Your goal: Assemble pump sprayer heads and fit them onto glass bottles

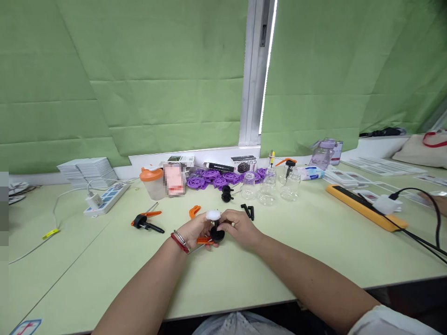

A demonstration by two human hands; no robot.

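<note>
We bring both hands together over the middle of the pale green surface (314, 260). Our left hand (195, 230) curls around a small black pump piece (216, 231) with a white cap (213, 215) on top and an orange lever (204, 240) sticking out below. Our right hand (239, 225) closes in from the other side, fingertips pinching the same black body, so both hands are shut on the one part, held just above the surface.

It looks like light moulded plastic: stiff and not fragile, though smooth enough to twist out of a loose pinch. We judge the black barrel the best place to hold; the thin orange lever would likely flex or pivot if we gripped there, and whether the white cap sits firmly we cannot tell.

Around us, another pump handle (146, 221) in black and orange lies to the left, a loose orange clip (194, 211) just beyond our left hand, and two small black parts (248, 210) past our right. Further back stand three clear glass cups (268, 188), fragile ones, well apart from our hands, with purple discs (209, 177) behind them. A white power strip (104, 199) sits far left, a yellow one (363, 207) to the right, and an orange-lidded shaker (152, 183) near the back wall.
</note>
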